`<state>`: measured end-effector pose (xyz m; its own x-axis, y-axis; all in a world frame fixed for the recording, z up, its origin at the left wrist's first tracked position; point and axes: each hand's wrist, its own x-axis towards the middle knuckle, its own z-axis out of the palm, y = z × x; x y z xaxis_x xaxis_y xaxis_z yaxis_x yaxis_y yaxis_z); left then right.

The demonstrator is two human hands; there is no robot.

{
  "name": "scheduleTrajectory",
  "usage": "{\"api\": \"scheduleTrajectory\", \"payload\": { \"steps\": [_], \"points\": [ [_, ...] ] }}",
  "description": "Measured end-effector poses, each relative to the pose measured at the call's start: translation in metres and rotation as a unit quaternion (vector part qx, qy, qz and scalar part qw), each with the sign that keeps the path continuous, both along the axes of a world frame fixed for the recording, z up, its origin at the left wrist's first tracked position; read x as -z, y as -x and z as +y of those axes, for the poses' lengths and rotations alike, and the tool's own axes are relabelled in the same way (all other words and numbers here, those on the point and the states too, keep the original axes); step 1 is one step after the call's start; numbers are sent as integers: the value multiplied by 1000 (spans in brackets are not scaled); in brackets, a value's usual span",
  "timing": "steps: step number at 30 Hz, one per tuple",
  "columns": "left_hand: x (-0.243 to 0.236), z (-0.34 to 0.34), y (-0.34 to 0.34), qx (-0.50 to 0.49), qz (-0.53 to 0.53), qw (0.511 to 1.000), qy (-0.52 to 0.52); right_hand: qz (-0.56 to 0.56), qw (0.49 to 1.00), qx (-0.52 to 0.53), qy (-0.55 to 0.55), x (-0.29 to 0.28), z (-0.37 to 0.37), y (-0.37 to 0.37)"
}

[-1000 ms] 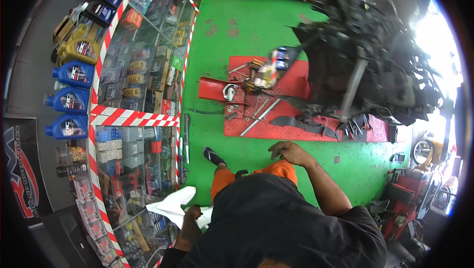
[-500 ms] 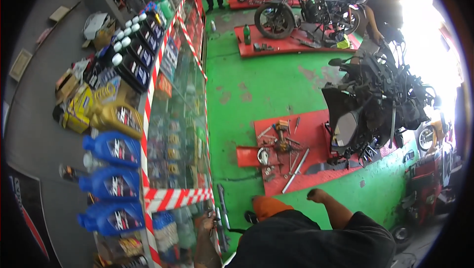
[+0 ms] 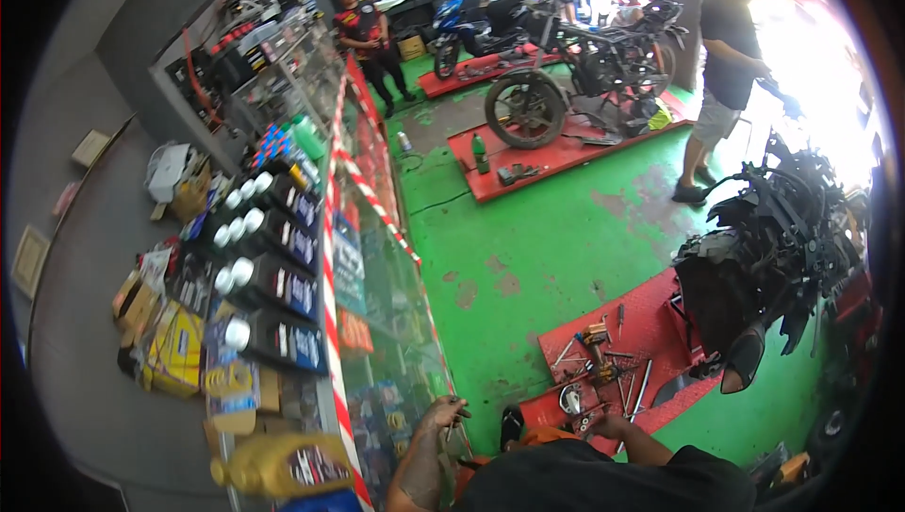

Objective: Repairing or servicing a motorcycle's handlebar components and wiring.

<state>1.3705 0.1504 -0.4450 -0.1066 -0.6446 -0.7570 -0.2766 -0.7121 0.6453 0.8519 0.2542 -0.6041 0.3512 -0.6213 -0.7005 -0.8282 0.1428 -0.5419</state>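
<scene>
My left hand is raised beside the glass display case, its fingers curled. A small dark thing seems to be at the fingertips, too small to name. Low in front of my body, my right hand looks closed, and whatever it may hold is hidden. Beyond the right hand lies a red lift platform. On it are a yellow-and-black power drill, a screwdriver, a long metal bar and several wrenches and small parts.
A partly stripped motorcycle stands at the right. Farther off, a bare-framed motorcycle sits on another red platform. One person stands at right, another at far left. Black oil bottles and a gold jug line the counter.
My view has tilted up and turned, bringing the far people into fuller sight. My left hand has moved forward along the case; my right hand has drawn closer to my body.
</scene>
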Motion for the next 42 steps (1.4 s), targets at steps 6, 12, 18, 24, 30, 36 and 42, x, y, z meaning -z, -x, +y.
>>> {"api": "scheduleTrajectory", "payload": {
  "steps": [6, 12, 18, 24, 30, 36, 42],
  "points": [
    [-6, -149, -27, -21, -55, 995, 83, -202, 925, 289, 144, -204, -147, -102],
    [68, -302, -74, 8, -84, 993, -81, -181, 890, 389, 157, -284, -204, -98],
    [80, -593, -1, 363, -50, 930, 16, -178, 732, 655, 59, -166, -251, -97],
    [59, -776, 80, 524, -108, 843, 51, 114, 814, 551, -146, -78, -166, -176],
    [-7, -893, 325, 514, 91, 833, 180, -5, 580, 786, -215, -144, -203, -210],
    [-64, -802, 556, 576, 221, 774, 141, 4, 524, 850, 50, -174, -302, -115],
    [-143, -698, 711, 687, 230, 659, 201, -13, 458, 838, 294, -327, -441, 75]
  ]
}}
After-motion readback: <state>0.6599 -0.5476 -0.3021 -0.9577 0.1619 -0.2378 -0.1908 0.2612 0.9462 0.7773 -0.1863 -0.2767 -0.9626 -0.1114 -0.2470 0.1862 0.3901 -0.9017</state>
